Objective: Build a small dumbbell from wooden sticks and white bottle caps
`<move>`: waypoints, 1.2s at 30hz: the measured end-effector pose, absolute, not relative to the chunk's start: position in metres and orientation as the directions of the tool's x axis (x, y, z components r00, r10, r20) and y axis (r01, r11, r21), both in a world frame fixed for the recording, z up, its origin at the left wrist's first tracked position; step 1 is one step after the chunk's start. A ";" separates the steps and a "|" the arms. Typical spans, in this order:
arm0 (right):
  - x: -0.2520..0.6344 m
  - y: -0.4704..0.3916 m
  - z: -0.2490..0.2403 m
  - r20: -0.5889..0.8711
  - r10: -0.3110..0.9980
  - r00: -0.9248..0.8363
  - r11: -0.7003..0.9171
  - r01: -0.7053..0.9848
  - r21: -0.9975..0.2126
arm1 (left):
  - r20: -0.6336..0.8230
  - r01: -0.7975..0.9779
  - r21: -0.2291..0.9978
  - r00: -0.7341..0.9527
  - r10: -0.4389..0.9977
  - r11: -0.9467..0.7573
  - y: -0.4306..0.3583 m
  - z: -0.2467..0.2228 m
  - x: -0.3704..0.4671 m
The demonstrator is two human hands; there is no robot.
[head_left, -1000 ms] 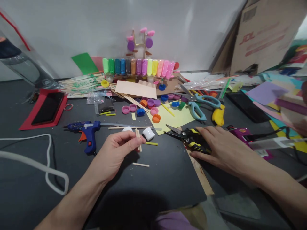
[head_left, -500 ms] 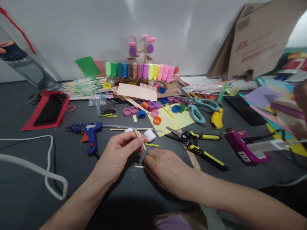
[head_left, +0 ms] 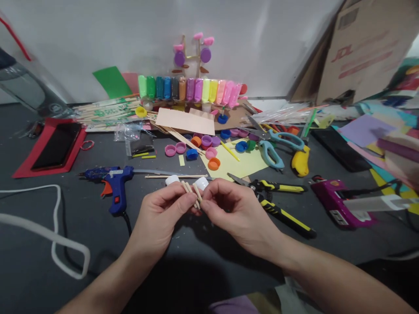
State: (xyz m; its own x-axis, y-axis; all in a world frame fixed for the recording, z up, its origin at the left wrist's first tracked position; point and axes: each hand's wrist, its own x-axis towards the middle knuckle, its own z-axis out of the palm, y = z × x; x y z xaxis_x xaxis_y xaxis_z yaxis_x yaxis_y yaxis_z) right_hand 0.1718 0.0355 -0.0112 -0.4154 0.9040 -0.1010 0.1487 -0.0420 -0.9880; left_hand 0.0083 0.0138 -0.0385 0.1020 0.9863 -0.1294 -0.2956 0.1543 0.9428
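Note:
My left hand point(head_left: 168, 211) pinches a few short wooden sticks point(head_left: 189, 190) between thumb and fingers. My right hand point(head_left: 234, 209) has thumb and fingertips closed on another short wooden stick point(head_left: 197, 192), right beside the others. Both hands meet at the middle, just above the dark table. Behind the fingertips are two white caps, one point(head_left: 172, 179) on the left and one point(head_left: 201, 183) partly hidden by the right hand. A longer wooden stick point(head_left: 163, 176) lies just beyond. To the right, black-and-yellow cutting shears point(head_left: 271, 198) rest with blades apart.
A blue glue gun point(head_left: 119, 185) lies left, with a white cable point(head_left: 55, 235) nearby. Farther back are coloured bottle caps point(head_left: 206, 141), blue-handled scissors point(head_left: 271, 155) and packs of coloured clay point(head_left: 190, 89). A purple device point(head_left: 334, 205) sits right.
My right hand has picked up the short stick from the table and brought it up to the sticks in my left hand. The view has shifted slightly.

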 end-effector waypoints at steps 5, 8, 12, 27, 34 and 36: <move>0.175 0.039 -0.016 -0.143 0.873 -0.465 -0.125 0.069 -0.990 | -0.217 -0.387 0.889 0.111 0.970 0.243 0.016 -0.035 0.010; 0.178 0.041 -0.018 -0.134 0.849 -0.512 -0.113 0.073 -0.991 | -0.309 -0.484 0.814 0.110 0.945 0.322 0.017 -0.030 0.011; 0.181 0.042 -0.022 0.078 0.852 -0.518 0.177 0.144 -0.974 | -0.364 -0.533 0.750 0.163 0.917 0.392 0.017 -0.028 0.012; 0.188 0.043 -0.032 0.298 0.817 -0.494 0.510 0.377 -0.774 | -0.376 -0.298 0.860 0.180 0.909 0.415 0.015 -0.031 0.012; 0.191 0.043 -0.029 0.277 0.814 -0.511 0.511 0.403 -0.759 | -0.359 -0.284 0.874 0.172 0.917 0.395 0.014 -0.029 0.013; 0.192 0.042 -0.028 0.294 0.804 -0.516 0.517 0.365 -0.774 | -0.385 -0.343 0.835 0.194 0.902 0.431 0.013 -0.030 0.013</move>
State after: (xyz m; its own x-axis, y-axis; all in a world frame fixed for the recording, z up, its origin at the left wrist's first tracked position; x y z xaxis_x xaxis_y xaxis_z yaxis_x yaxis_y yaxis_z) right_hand 0.1922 0.0424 -0.0279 -0.5165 0.8043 0.2938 0.3655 0.5173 -0.7738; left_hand 0.0131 0.0134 -0.0304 0.1945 0.9020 -0.3855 -0.3428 0.4307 0.8349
